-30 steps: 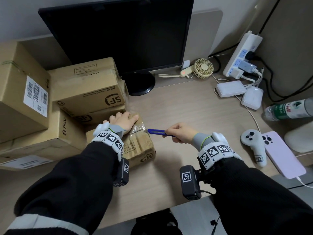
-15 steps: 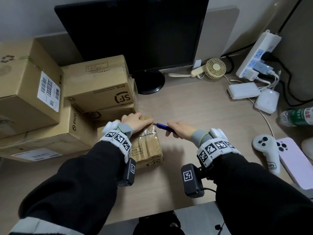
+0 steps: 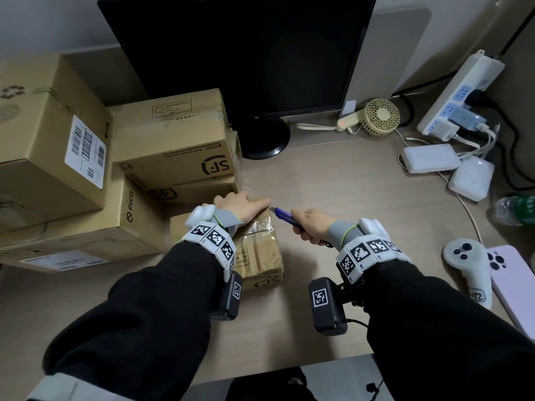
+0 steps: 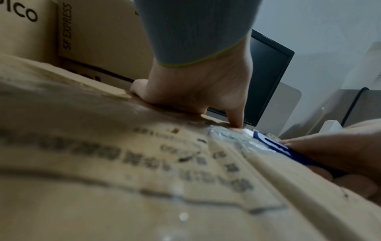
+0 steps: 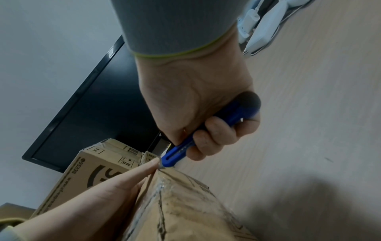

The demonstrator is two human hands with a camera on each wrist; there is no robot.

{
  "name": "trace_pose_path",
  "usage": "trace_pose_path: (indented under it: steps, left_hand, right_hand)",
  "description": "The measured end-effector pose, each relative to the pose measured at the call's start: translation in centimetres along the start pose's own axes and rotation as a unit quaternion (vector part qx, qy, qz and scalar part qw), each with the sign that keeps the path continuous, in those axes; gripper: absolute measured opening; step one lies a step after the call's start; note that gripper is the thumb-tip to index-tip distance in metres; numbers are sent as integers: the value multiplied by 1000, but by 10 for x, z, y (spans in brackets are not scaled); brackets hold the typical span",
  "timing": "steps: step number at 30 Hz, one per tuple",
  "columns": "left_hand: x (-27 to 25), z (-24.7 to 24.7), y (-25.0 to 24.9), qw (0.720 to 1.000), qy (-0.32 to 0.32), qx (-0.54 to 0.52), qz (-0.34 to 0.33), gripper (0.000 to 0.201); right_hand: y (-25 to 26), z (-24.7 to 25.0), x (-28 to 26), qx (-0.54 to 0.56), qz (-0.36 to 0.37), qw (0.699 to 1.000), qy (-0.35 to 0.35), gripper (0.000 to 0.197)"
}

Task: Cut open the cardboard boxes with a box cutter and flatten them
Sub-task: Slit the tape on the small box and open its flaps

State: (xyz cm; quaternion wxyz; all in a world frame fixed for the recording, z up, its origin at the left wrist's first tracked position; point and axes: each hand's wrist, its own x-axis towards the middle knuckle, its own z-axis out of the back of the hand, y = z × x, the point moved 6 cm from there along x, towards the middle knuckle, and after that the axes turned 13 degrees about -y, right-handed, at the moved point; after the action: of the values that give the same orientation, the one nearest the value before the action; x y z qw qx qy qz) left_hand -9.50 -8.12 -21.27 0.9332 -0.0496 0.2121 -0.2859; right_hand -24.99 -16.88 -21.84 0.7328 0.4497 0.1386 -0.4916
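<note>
We are curling the fingers (image 5: 214, 132) of our right hand (image 3: 314, 227) around the blue box cutter (image 3: 285, 217), thumb along its top, and its tip is sitting right at the far top corner of the small taped box (image 3: 262, 256), just beside the tip of our left index finger. Whether the blade is already biting into the clear tape (image 3: 260, 227) we cannot tell; in the right wrist view the nose of the cutter is touching the corner where the tape is bunching up. Our left hand (image 3: 240, 205) is lying flat on the far end of that same box, fingers straight and pressing down, with the index finger stretching along the far edge toward the cutter. The small box is resting on the wooden desk (image 3: 362, 192) in front of us, its printed top face up and crumpled under tape. Just behind and to the left of it a stack of larger cardboard boxes (image 3: 170, 146) is standing, some bearing SF and PICO markings. A dark monitor (image 3: 240, 53) is rising behind them. Off to the right we are seeing a small fan (image 3: 379, 117), a power strip (image 3: 460, 94), a white controller (image 3: 469, 264) and a pink phone (image 3: 512, 285).
</note>
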Motion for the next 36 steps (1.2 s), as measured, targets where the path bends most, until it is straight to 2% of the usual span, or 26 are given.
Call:
trace_pose_path:
  steps: [15,25,30,33,36]
  left_hand:
    - [-3,-1,1,999,6,35,-4,71]
    - [-3,1,0,999,9,44,-1,72]
    - [-2,0,0,999,9,52,-2,75]
    - [-2,1,2,998,9,54,-2,77]
    - [-6,2,1,999,10,53,-4,80]
  right_hand:
    - [-6,-5,-9,-36,-14,997,69,39]
    - [-12,-8,-11,-25,-7,997,73,40]
    - [-19,-12,-17,-36,-8,994,98,42]
    - [-21,-9,-19,-65,33,995,61,47]
    - [-21,-6,-14,5,53,998,23,49]
